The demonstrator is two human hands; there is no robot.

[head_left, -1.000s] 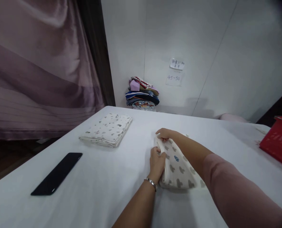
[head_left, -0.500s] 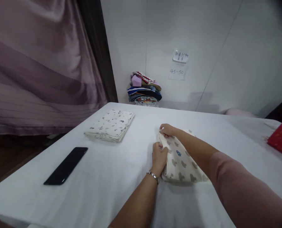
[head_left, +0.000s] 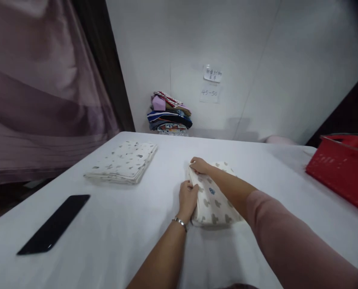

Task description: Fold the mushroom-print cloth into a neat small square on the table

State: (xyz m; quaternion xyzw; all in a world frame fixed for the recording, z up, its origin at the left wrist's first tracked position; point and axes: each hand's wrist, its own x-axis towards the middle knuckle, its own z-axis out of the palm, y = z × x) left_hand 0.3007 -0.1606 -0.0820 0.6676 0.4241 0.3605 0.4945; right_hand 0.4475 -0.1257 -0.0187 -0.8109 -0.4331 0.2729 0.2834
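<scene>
A folded cream cloth [head_left: 215, 204] with grey-brown mouse-head shapes and a small blue motif lies on the white-covered table [head_left: 137, 237]. My left hand [head_left: 188, 199], a silver bracelet at its wrist, grips the cloth's left edge with thumb and fingers. Farther along that same edge, my right hand [head_left: 199, 165] pinches the cloth's far left corner. Its forearm crosses over the cloth and hides part of it. To the left rests a second folded white cloth [head_left: 125, 162] with small grey prints, apart from both hands.
A black phone-like slab [head_left: 54, 224] lies at the table's left. On the right stands a red bag or basket [head_left: 344, 172] with a metal handle. Behind the table is a stack of folded fabrics [head_left: 169, 114] near the wall, which carries paper notes [head_left: 210, 93]. A pink curtain [head_left: 40, 88] hangs at left.
The view has turned slightly right, so the scene sits farther left and more of the red item shows. Both hands keep hold of the cloth's left edge, with little movement relative to it.
</scene>
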